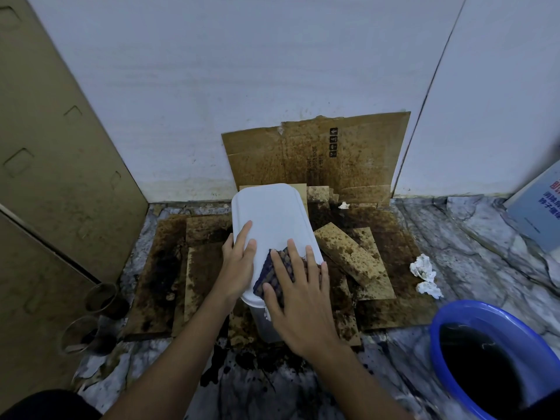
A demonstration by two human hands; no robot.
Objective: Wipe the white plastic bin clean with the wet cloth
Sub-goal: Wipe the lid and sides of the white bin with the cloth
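Our two bare forearms are reaching in from the bottom edge toward the white plastic bin [272,213], which is standing on stained cardboard sheets [169,268] laid over a marbled floor [485,237] near the wall. At far left, tall cardboard panels [54,147] are closing off that side, and two clear cups [100,301] with dark residue are sitting just beside them. Our left hand [239,265] is lying flat on the bin's smooth, rounded-corner top, fingers spread and gripping nothing, steadying its left edge. Our right hand [300,301] is pressing down with fingers splayed on a dark patterned cloth [272,274], pinning it to the near right edge of the bin rather than closing around it. Right of the bin, loose speckled cardboard strips [354,259] are lying at angles, with crumpled white tissues [424,274] farther out on open floor. A blue plastic basin [448,325] holding dark water is crowding the lower right corner.
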